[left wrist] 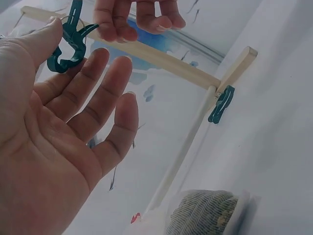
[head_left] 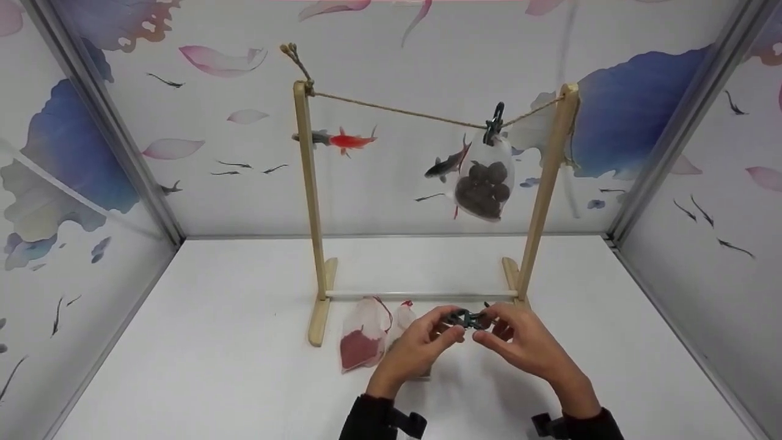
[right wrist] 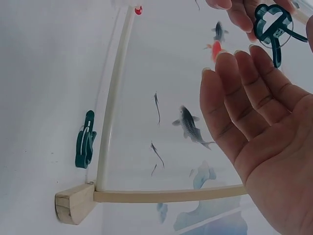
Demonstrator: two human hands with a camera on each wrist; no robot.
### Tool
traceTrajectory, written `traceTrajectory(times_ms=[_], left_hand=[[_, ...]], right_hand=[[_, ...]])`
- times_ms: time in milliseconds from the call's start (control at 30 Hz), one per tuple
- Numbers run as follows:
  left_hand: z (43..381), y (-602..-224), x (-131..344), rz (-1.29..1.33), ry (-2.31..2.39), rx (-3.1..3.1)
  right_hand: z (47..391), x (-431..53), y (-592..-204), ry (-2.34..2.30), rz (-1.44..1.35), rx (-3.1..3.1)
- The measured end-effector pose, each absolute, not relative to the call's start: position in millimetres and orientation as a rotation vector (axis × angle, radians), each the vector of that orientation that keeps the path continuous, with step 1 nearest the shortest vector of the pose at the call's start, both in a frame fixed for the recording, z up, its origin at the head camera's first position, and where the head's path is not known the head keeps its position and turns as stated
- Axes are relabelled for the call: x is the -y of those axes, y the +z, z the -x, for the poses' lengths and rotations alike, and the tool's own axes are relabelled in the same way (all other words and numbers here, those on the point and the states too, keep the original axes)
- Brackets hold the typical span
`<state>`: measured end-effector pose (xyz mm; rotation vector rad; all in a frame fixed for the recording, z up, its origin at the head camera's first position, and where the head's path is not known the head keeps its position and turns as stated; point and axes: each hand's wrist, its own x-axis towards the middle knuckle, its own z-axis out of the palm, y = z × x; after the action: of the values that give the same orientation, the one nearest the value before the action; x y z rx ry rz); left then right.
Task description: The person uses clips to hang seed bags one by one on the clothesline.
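A dark green spring clip (head_left: 465, 318) is held up between both hands in front of the wooden stand. My left hand (head_left: 418, 345) pinches its rounded jaw end between thumb and forefinger; the other left fingers (left wrist: 105, 98) are spread loosely. At the clip's handle end is my right hand (head_left: 522, 339), thumb and forefinger against the two handles, remaining fingers (right wrist: 239, 107) loosely extended. Another green clip (right wrist: 85, 142) lies on the table beside the stand's foot. Behind the left hand, a mesh bag with dark grainy contents (left wrist: 203, 213) is partly hidden in the head view.
The stand (head_left: 314, 201) carries a sagging rope (head_left: 397, 110). From its right part hangs a mesh bag of dark round lumps (head_left: 486, 189), held by a clip (head_left: 493, 125). A mesh bag with reddish contents (head_left: 359, 349) lies by the crossbar (head_left: 421, 295). Printed walls enclose the table.
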<state>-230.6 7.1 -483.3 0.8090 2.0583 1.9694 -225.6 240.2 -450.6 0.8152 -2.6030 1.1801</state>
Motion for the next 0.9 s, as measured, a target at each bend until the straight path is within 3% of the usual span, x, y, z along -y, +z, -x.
traceTrajectory(times_ms=[367,633,900], left_hand=[[232.3,-486.1,-8.0,-0.846,1.987,-2.064],[231.9,-481.0,-13.6,-0.871,2.001,-2.034],[227.6,-475.0,-10.6,-0.881,2.035,-2.089]], right_hand=[[226.0,-237.4,-452.2,1.153,-0.797,2.477],[217.9,-233.0,-445.3,1.230,-0.622,2.414],[215.1,-221.9,-445.4,1.354,-0.675,2.245]])
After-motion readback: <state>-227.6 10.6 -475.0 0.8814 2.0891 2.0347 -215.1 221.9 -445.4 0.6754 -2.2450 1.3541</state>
